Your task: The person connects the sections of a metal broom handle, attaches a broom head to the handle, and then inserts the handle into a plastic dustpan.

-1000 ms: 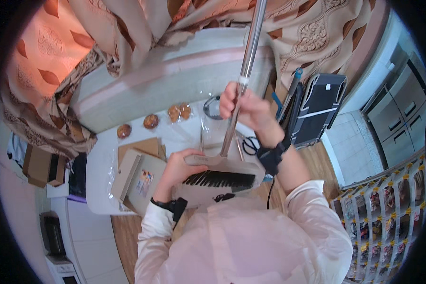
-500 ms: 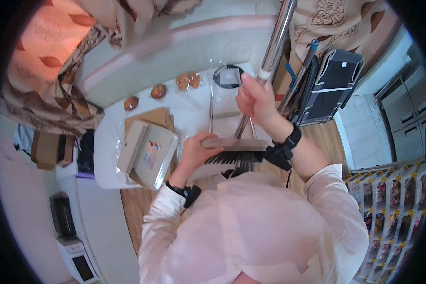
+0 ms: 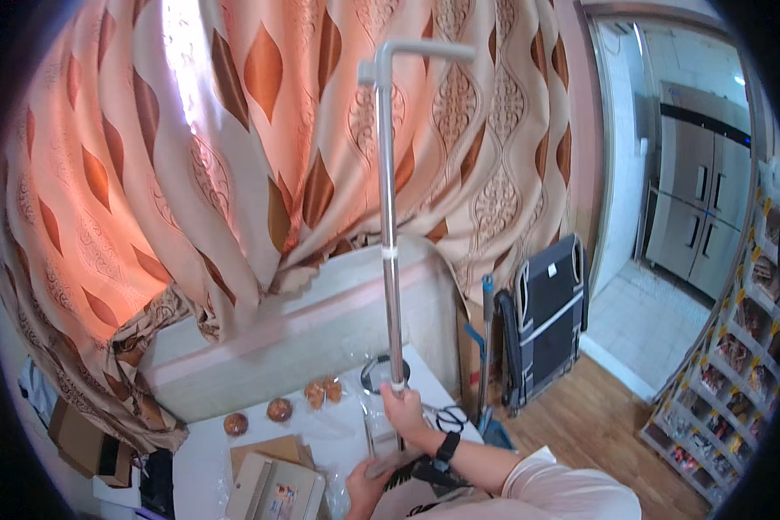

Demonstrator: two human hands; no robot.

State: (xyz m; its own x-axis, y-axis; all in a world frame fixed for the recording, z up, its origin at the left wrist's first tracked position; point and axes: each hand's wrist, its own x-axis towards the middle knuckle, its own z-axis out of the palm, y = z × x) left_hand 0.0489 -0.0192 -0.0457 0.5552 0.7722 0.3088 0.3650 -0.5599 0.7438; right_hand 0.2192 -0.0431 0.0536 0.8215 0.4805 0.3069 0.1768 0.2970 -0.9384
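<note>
Upright in front of me stands a long metal pole (image 3: 389, 191), topped by a bent grey handle (image 3: 429, 49). Low on the pole, just under its pale collar, my right hand (image 3: 405, 414) is wrapped round it. My left hand (image 3: 364, 492) grips one end of a broom head (image 3: 392, 462), a grey-beige bar with dark bristles. It lies below my right hand, close to my body, and its lower part is partly hidden by my arm and shirt. A beige dustpan (image 3: 253, 494) with a picture label rests on the table to the left of my left hand.
On the white table (image 3: 201, 455) sit several wrapped brown buns (image 3: 279, 409), cardboard (image 3: 273, 451) and black loops like scissor handles (image 3: 450, 419). Patterned curtains (image 3: 321, 130) hang behind. A folded dark chair (image 3: 546, 316) and a blue-topped pole (image 3: 487, 347) stand right; a pocketed rack (image 3: 719, 407) is far right.
My view has tilted up, bringing the pole's bent grey handle into sight. The pole now looks more upright. Both hands keep their holds.
</note>
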